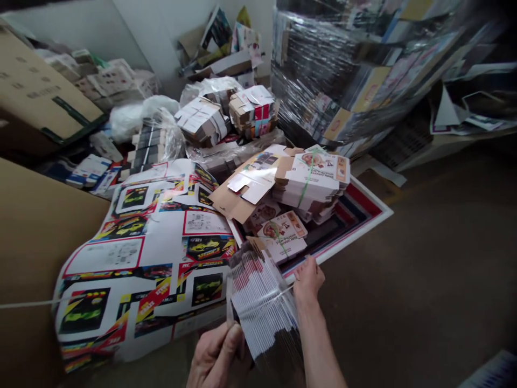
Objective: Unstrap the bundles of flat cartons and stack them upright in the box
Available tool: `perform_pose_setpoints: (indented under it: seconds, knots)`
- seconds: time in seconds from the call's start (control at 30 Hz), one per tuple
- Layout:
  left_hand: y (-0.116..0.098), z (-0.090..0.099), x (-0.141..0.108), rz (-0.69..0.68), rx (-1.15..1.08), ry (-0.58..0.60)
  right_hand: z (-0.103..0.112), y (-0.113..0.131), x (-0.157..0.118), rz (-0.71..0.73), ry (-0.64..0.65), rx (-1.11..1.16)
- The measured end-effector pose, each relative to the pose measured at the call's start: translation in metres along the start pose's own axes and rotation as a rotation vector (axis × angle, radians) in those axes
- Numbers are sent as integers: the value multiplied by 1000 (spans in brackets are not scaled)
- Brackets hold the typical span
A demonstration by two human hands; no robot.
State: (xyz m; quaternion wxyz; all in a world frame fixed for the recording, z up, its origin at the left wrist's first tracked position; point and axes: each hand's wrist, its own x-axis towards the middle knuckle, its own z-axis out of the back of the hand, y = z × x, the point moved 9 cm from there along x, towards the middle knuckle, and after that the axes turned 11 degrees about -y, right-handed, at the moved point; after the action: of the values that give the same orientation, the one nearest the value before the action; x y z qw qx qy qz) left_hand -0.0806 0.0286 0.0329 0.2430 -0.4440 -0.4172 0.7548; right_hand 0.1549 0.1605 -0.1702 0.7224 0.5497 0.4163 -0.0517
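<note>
Btm ctr: pinching w/ L hand (221, 349) at card stack (260, 285) edge, exact hold unclear | Just rt: gripping strap (278, 295) w/ R hand (309, 277)

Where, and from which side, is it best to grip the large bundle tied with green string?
I would come with the right hand from the right, since brown cardboard sits close on the left. Grip the bundle at its right end, pressing top and underside together: its layers lie flat, so this squeeze should keep them together, with the green string helping. Room underneath is unclear.
</note>
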Motion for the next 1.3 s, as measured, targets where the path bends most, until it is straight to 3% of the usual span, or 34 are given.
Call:
perform_pose_setpoints:
  seconds: [0.13, 0.23, 0.37, 0.47, 0.6, 0.7, 0.83, 0.93, 1.03, 1.07, 1.13, 1.17, 1.3]
  knots:
    - [37, 17, 22, 47, -150, -6, -8, 0, -9, 12, 34, -21]
    - [49, 13, 44, 59, -284, 51, -23, 19, -14, 10, 160, -14]
    - [13, -2, 59, -26, -231, 184, -35, 57, -42, 8, 443, -49]
    - [-23, -15, 56, -41, -179, 271, -33, 76, -87, 152, 690, -288]
    - [-62, -40, 40, -112, -115, 394, -27, 75, -171, 421, 1178, -687]
    - [-78, -58, 30, -188, -76, 431, -13, 71, -200, 376, 1372, -716]
    - [-85, -61, 33, -256, -71, 399, 1, 63, -187, 316, 1290, -763]
    - [-77, -26, 47, -292, -184, 248, 10, 63, -177, 375, 1165, -750]
    - [-28, 24, 61, -207, -240, -53, 26, 57, -170, 353, 1063, -772]
    - [-5, 27, 61, -182, -158, -61, 32, 55, -167, 328, 1041, -770]
    - [39, 7, 52, -163, 49, 84, 43, 50, -164, 274, 1023, -754]
    - [53, -8, 45, -229, 122, 163, 47, 49, -164, 258, 1024, -744]
    - [67, -79, 15, -546, 229, 475, 53, 49, -166, 259, 1041, -699]
